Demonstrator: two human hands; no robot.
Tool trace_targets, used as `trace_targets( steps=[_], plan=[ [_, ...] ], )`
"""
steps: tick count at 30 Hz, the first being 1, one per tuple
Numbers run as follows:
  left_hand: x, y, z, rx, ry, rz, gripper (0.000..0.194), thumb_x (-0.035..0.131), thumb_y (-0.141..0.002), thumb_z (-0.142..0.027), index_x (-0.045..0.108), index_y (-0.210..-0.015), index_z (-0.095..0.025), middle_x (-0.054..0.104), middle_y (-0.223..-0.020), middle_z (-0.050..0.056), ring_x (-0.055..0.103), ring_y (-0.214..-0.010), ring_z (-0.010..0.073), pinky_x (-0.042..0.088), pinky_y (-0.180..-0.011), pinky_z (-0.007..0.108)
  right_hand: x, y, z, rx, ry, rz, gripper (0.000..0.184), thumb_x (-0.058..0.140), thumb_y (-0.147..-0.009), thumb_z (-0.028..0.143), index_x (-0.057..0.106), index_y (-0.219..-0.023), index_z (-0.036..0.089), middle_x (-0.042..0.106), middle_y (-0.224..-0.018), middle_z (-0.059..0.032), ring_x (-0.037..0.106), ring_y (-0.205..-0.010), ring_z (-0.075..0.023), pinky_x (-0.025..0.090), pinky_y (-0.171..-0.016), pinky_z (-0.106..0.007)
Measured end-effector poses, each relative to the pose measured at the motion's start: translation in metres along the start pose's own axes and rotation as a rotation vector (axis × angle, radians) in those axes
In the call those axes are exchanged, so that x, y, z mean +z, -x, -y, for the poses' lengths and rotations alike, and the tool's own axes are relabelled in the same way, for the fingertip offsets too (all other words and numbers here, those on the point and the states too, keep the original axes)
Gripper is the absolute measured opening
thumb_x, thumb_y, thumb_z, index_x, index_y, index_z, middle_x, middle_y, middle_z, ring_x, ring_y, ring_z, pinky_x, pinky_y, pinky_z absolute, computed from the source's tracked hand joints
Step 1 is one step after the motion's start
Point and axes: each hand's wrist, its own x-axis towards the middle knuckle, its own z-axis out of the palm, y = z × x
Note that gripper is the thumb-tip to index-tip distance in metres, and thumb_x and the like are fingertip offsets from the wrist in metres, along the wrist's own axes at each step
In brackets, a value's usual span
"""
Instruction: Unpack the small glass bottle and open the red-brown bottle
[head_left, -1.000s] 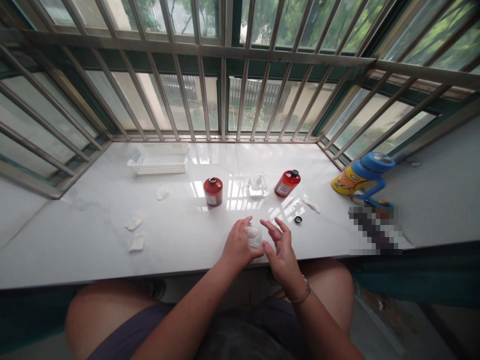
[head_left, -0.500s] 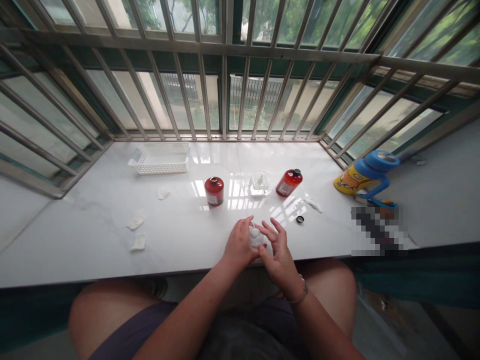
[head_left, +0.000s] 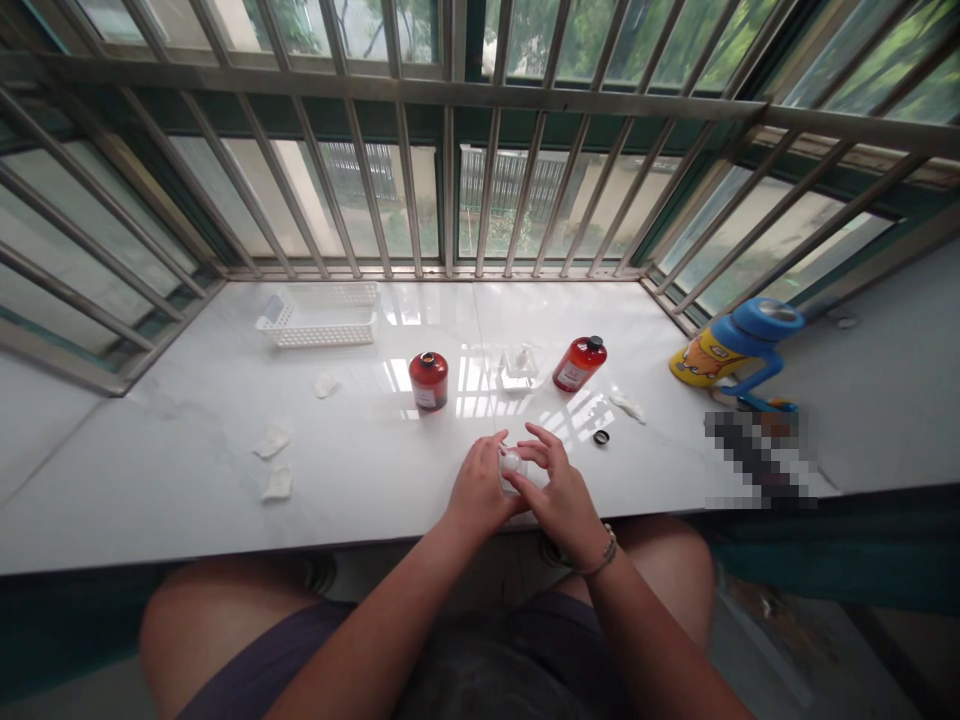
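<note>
Near the front edge of the counter, my left hand (head_left: pixel 480 487) is wrapped round a small clear bottle (head_left: pixel 511 464) with a rounded, whitish top. My right hand (head_left: pixel 556 488) comes from the other side, thumb and fingers curled at that top. Both hands hide much of the bottle's body. Beyond them stands a red-brown bottle (head_left: pixel 428 384) with an uncovered mouth. A second red-brown bottle (head_left: pixel 580 364) has a black cap and a white label. Between these two is a square clear glass container (head_left: pixel 519 368). A black cap (head_left: pixel 601 438) lies right of my hands.
On the white counter (head_left: pixel 180 490) are a white perforated basket (head_left: pixel 326 328), crumpled white tissue pieces (head_left: pixel 277 484) at left and a white scrap (head_left: pixel 628 408) at right. A blue and yellow flask (head_left: pixel 724 345) stands far right, beside a blurred-out patch. Metal bars (head_left: pixel 450 190) line the window behind.
My right thumb and fingers have moved in round the top of the small clear bottle. My left hand keeps its place, and the other things on the counter stay put.
</note>
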Motion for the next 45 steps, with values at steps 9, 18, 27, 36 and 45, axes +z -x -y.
trace_targets(
  steps=[9,18,27,36,45],
  plan=[
    [0.002,-0.001,-0.003,-0.025,-0.032,-0.01,0.091,0.09,-0.07,-0.024,0.046,-0.149,-0.02,0.065,-0.13,0.013,0.065,-0.122,0.0331,0.056,-0.112,0.054,-0.003,0.01,-0.009,0.009,-0.051,-0.189,0.052,0.057,-0.107,0.059,0.048,-0.144,0.024,0.073,-0.093,-0.0037,0.073,-0.1,-0.0273,0.056,-0.103,-0.05],
    [0.001,0.0,-0.004,-0.019,-0.037,-0.006,0.089,0.089,-0.072,-0.024,0.046,-0.149,-0.022,0.062,-0.14,0.013,0.062,-0.131,0.0349,0.054,-0.116,0.056,0.006,0.021,-0.008,-0.045,-0.157,-0.135,0.064,0.029,-0.109,0.075,0.055,-0.139,0.025,0.064,-0.138,-0.0172,0.054,-0.145,-0.034,0.04,-0.121,-0.059],
    [0.0,0.0,-0.005,-0.058,-0.035,0.012,0.091,0.091,-0.071,-0.024,0.046,-0.151,-0.024,0.063,-0.138,0.012,0.063,-0.129,0.0336,0.054,-0.116,0.055,0.005,0.02,-0.011,0.001,-0.2,-0.18,0.062,0.027,-0.109,0.076,0.051,-0.139,0.027,0.065,-0.134,-0.014,0.058,-0.138,-0.0309,0.04,-0.123,-0.059],
    [0.001,0.0,-0.004,-0.031,-0.043,-0.011,0.09,0.089,-0.072,-0.025,0.046,-0.15,-0.023,0.064,-0.134,0.012,0.065,-0.126,0.0343,0.056,-0.112,0.056,0.006,0.02,-0.013,0.013,-0.206,-0.265,0.039,0.038,-0.113,0.06,0.046,-0.133,0.028,0.075,-0.108,-0.0081,0.071,-0.112,-0.0273,0.051,-0.111,-0.056],
    [0.002,0.0,0.0,0.002,-0.018,-0.015,0.08,0.086,-0.077,-0.027,0.048,-0.148,-0.022,0.064,-0.136,0.014,0.065,-0.128,0.0355,0.055,-0.114,0.06,0.012,0.019,-0.003,0.019,-0.078,-0.072,0.063,0.071,-0.1,0.043,0.041,-0.152,0.027,0.075,-0.135,-0.0148,0.058,-0.147,-0.0311,0.054,-0.114,-0.056]
  ],
)
